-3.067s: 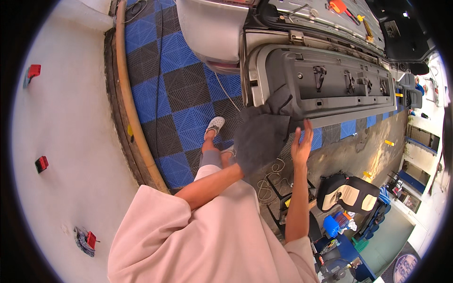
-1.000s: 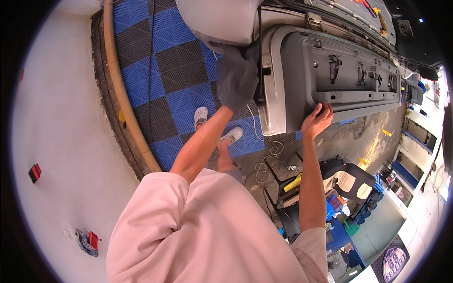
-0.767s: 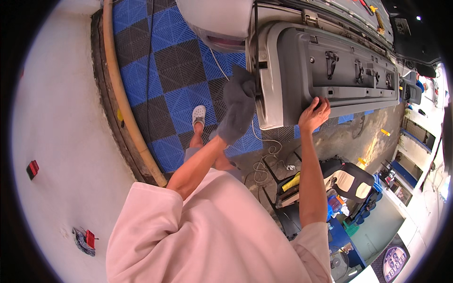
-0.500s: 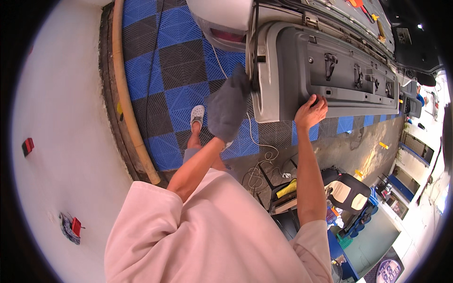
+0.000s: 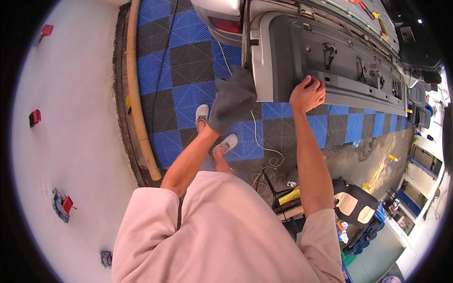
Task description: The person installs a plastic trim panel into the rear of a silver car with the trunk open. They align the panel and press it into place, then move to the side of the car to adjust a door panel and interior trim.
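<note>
Gry cloth [image 5: 233, 96] lower, R hand [image 5: 307, 94] on tailgate [image 5: 285, 54]

Bright light fills the view; a sunlit streak brightens the concrete floor [image 5: 375, 150] at right; edges curve into black.

- Tailgate [image 5: 288, 61] lay ahead and to the right, out over the floor tiles [image 5: 191, 63].
- Right hand [image 5: 307, 93] rested on its near edge.
- Cloth [image 5: 234, 99] covered the end of the left forearm [image 5: 191, 158], just beside the tailgate's left end; contact unclear.
- Tail light [image 5: 225, 24] sat ahead, beyond the cloth.
- Shoes [image 5: 202, 112] stood on the tiles, left of and below the cloth.
- Wall [image 5: 78, 122] ran along the left; pole [image 5: 137, 94] lay between it and the tiles.
- Seat [image 5: 348, 206] stood right of the right forearm [image 5: 314, 155].
</note>
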Demonstrator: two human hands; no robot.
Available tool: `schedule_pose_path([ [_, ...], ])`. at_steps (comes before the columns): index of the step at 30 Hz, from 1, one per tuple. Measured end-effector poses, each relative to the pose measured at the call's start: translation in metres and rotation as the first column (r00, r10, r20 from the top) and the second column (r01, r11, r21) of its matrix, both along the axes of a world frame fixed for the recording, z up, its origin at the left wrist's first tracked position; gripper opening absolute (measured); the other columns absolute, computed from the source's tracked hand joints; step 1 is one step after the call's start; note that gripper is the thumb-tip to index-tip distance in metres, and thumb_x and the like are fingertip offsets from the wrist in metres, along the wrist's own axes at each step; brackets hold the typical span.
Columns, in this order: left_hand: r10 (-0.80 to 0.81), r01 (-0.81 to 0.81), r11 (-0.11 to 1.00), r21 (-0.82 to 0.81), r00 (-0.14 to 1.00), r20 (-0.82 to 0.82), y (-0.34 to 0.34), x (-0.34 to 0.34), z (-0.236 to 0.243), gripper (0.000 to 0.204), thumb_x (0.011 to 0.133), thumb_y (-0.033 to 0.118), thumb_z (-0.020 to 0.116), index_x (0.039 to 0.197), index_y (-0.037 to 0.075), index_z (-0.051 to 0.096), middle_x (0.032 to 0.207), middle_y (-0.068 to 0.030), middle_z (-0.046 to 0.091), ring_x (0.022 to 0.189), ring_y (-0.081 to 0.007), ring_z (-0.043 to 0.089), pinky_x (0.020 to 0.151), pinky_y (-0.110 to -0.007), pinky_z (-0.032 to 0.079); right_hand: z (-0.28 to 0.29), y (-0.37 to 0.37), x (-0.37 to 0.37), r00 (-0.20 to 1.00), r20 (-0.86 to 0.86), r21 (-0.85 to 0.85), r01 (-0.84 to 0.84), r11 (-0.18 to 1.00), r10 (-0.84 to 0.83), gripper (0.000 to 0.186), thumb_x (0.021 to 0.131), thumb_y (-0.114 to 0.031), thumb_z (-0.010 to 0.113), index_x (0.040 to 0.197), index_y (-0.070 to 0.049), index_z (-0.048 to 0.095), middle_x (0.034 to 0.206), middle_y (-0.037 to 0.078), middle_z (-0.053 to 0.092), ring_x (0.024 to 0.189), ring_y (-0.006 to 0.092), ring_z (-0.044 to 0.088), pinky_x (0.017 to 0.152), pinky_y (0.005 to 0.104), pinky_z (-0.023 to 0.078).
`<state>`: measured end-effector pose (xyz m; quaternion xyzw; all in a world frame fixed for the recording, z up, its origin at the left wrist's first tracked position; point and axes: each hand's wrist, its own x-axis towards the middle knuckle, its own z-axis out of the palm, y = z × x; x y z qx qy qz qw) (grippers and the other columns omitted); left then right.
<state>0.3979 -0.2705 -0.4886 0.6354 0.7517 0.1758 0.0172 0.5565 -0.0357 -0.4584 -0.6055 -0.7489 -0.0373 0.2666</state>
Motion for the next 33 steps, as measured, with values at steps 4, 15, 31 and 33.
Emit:
schedule_pose_path([
  [4, 0.016, -0.013, 0.999, -0.042, 0.998, 0.058, -0.018, 0.032, 0.013, 0.040, 0.102, 0.029, 0.058, 0.136, 0.008, 0.064, 0.135, -0.0117, 0.064, 0.125, -0.0261, 0.060, 0.106, -0.038, 0.048, 0.001, 0.000, -0.001, 1.000, 0.005, -0.040, 0.014, 0.999, -0.013, 0.035, 0.108, -0.037, 0.055, 0.121, -0.007, 0.067, 0.140, 0.015, 0.056, 0.135, 0.0292, 0.049, 0.114, 0.0491, 0.031],
  [15, 0.078, -0.118, 0.986, -0.115, 0.950, -0.301, 0.011, 0.085, 0.004, 0.040, 0.102, 0.028, 0.058, 0.136, 0.008, 0.064, 0.135, -0.0116, 0.063, 0.125, -0.0259, 0.060, 0.106, -0.037, 0.048, 0.002, -0.002, 0.000, 1.000, 0.009, -0.056, -0.002, 0.998, 0.002, 0.036, 0.109, -0.037, 0.053, 0.124, -0.006, 0.066, 0.143, 0.016, 0.054, 0.136, 0.0292, 0.047, 0.115, 0.0496, 0.030],
  [31, 0.124, -0.215, 0.933, 0.290, 0.945, 0.302, 0.130, 0.019, 0.021, 0.053, 0.106, 0.030, 0.054, 0.153, 0.008, 0.049, 0.156, -0.0109, 0.051, 0.148, -0.0265, 0.045, 0.127, -0.039, 0.032, 0.007, -0.004, -0.002, 1.000, -0.026, -0.052, 0.011, 0.999, -0.013, 0.037, 0.109, -0.037, 0.053, 0.129, -0.008, 0.064, 0.144, 0.014, 0.055, 0.139, 0.0295, 0.047, 0.115, 0.0482, 0.031],
  [33, 0.127, -0.222, 0.930, 0.291, 0.942, 0.312, 0.153, 0.004, 0.010, 0.053, 0.106, 0.027, 0.054, 0.155, 0.008, 0.048, 0.159, -0.0102, 0.049, 0.149, -0.0257, 0.044, 0.128, -0.039, 0.031, 0.008, -0.005, -0.003, 0.999, -0.037, -0.056, -0.001, 0.998, -0.001, 0.037, 0.109, -0.034, 0.053, 0.129, -0.005, 0.064, 0.143, 0.017, 0.055, 0.138, 0.0311, 0.048, 0.114, 0.0498, 0.032],
])
